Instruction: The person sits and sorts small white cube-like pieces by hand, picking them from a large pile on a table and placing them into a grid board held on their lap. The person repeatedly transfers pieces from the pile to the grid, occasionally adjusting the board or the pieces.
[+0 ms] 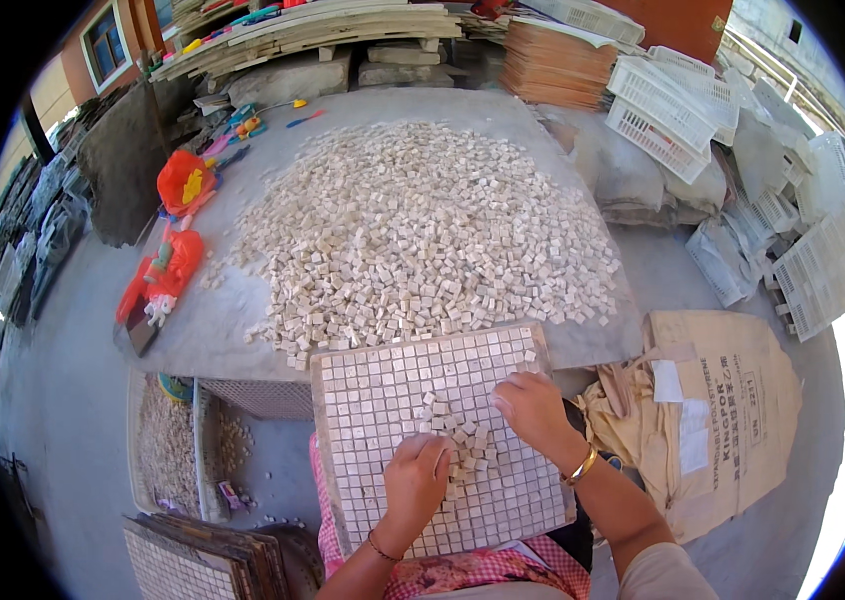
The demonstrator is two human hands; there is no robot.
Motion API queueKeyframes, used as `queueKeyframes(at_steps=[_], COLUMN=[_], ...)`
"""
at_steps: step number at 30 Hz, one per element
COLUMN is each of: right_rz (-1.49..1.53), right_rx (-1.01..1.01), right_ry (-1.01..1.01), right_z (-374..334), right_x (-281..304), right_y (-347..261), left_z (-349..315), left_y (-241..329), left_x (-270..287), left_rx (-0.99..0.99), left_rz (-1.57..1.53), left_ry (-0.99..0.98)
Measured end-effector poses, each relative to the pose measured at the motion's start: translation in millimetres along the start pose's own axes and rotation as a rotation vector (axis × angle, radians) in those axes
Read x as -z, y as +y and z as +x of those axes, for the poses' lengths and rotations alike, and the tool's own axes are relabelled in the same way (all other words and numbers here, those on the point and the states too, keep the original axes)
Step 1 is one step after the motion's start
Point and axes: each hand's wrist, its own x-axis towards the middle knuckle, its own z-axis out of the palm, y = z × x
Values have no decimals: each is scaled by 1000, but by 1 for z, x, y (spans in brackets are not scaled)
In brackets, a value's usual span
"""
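A square mosaic tray (351, 440) with a gridded face rests tilted across my lap, its far edge against the table. Small pale stone cubes fill most of its cells in rows. On top of them, near the middle, lies a loose heap of stone cubes (473, 440). My left hand (417, 482) is closed at the left side of that heap, its fingers curled and pressed together. Farther right, my right hand (535, 408) bends its fingers down to the grid near the tray's right edge. Whatever either hand pinches is hidden by the fingers.
A grey table (498, 112) ahead bears a wide spread of stone cubes (423, 230). Red plastic bags (186, 183) lie at its left. Below left stand a bin of cubes (165, 440) and stacked trays (193, 560). A paper sack (733, 420) and white crates (663, 115) are right.
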Motion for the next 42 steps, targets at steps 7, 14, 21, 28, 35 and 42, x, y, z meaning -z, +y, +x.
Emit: queueKeyframes(at_steps=[7,14,21,28,35,42], right_rz=[175,203,407,353,227,234], right_rx=[-67,-198,-252,-291,-262,-253], right_ry=[-21,-150,-58,164,84,-15], right_z=[-12,-26,-23,7,11,16], right_x=[13,-1,7,38,20,22], right_y=[-29,-40,-23,54,73,78], left_z=[11,10,26,17,12,5], left_y=[11,7,2,15,16,7], left_x=[-18,-22,-25,-20,-20,-17], left_rx=[-40,-99,-117,-109,-120,11], left_rz=[150,207,108,165,216,65], left_ry=[-107,-100,-36,-194,-239,-195])
